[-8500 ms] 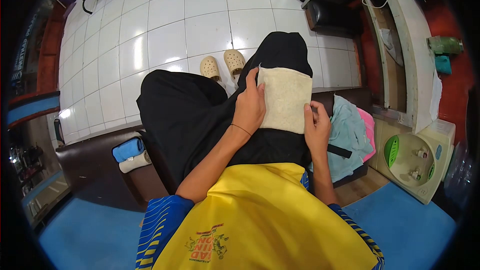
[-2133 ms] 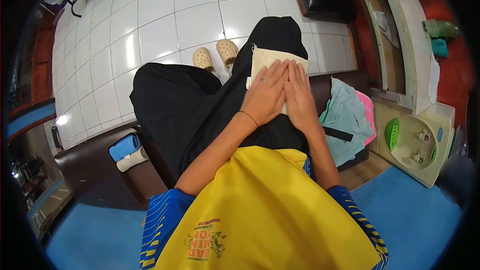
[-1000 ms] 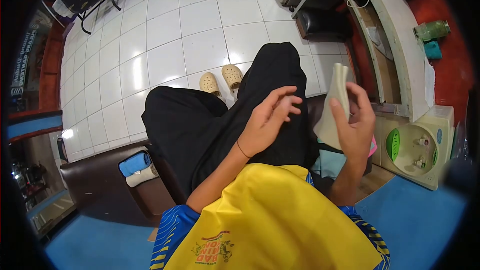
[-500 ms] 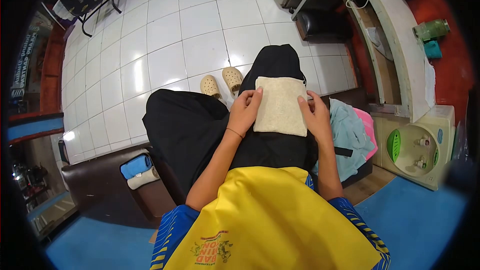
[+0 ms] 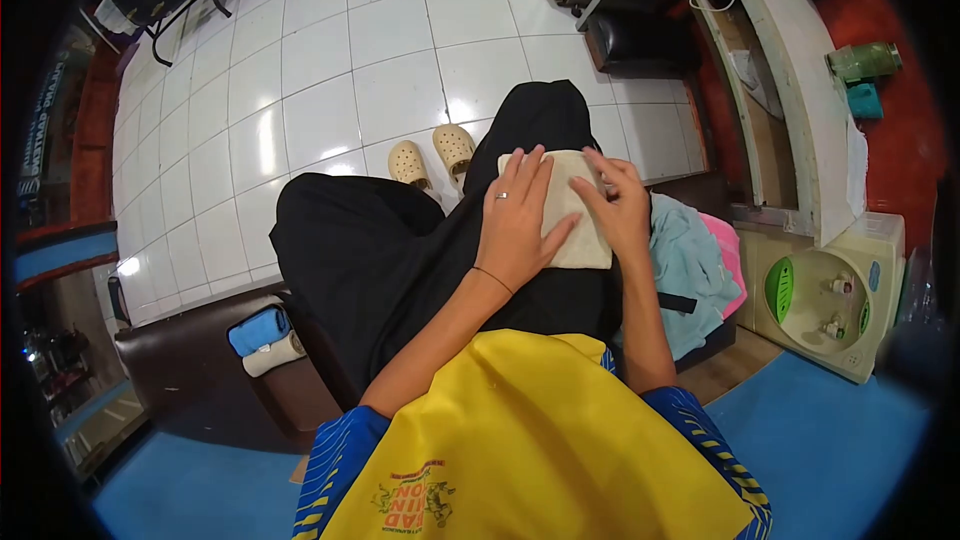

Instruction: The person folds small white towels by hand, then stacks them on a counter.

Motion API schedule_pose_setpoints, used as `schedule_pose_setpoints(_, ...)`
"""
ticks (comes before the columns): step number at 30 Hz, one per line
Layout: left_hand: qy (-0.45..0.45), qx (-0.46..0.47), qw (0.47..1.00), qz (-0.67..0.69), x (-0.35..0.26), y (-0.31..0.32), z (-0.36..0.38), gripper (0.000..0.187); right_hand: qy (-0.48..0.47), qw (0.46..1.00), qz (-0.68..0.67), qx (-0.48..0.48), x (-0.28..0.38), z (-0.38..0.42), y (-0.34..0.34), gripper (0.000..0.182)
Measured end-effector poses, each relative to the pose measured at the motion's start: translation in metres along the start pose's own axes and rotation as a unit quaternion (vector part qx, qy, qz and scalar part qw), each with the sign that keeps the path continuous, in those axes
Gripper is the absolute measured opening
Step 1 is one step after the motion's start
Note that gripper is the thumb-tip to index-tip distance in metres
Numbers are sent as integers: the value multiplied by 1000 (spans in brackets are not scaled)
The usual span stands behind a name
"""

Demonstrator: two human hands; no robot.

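Observation:
A beige folded cloth [image 5: 575,235] lies as a flat rectangle on the right thigh of my black trousers. My left hand [image 5: 517,215], with a ring on one finger, rests flat over the left part of the cloth, its fingers stretched out and the thumb spread. At the upper right of the cloth is my right hand [image 5: 618,203]. Its thumb touches the top face and its fingertips reach the far right corner, thumb and fingers apart. Both hands partly cover the cloth's side edges.
Left on the brown couch [image 5: 190,370] are a rolled blue cloth [image 5: 258,331] and a rolled beige cloth [image 5: 275,354]. Light-blue fabric [image 5: 690,275] and pink fabric [image 5: 727,255] lie to my right, beside a cream dispenser [image 5: 830,295]. Beige clogs [image 5: 454,149] stand on the tiles.
My left hand has moved from the cloth's left edge to lie flat on top of it. My right hand has shifted up toward the far right corner, its fingers loosened from the side edge.

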State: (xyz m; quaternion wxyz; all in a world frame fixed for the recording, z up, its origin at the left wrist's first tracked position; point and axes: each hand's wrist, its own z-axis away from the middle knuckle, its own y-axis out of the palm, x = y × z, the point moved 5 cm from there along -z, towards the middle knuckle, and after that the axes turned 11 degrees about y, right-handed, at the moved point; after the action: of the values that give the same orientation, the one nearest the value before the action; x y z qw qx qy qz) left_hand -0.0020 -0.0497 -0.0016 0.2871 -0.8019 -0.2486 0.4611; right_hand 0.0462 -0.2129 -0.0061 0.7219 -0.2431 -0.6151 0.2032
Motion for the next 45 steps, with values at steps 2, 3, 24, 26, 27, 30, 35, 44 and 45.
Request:
schedule_pose_setpoints(2,-37,70,997,-18,7,20,8,87,-41,998,-51,12,-12,-11,16,30)
schedule_pose_setpoints(3,-39,68,997,-19,9,21,9,87,1,993,-111,28,-17,-14,17,22)
schedule_pose_setpoints(24,-61,123,989,-56,9,20,12,95,-30,998,-33,47,-24,-25,8,25)
schedule_pose_setpoints(26,-65,123,988,-59,10,20,13,99,12,993,-106,44,-34,-34,19,21)
schedule_pose_setpoints(27,-66,120,989,-63,11,20,11,99,3,997,-78,11,-26,-37,16,19)
schedule_pose_setpoints(30,-64,112,990,-62,10,21,12,103,-35,995,-52,-82,-18,-40,13,16)
schedule_pose_setpoints(35,-64,117,990,-48,10,20,14,89,0,988,-45,-149,-17,-42,-17,14)
schedule_pose_setpoints(44,-92,59,990,90,30,28,22,55,-223,935,262,90,7,28,25,46)
schedule_pose_setpoints(45,-95,54,990,88,31,28,21,55,-181,939,280,81,5,21,18,47)
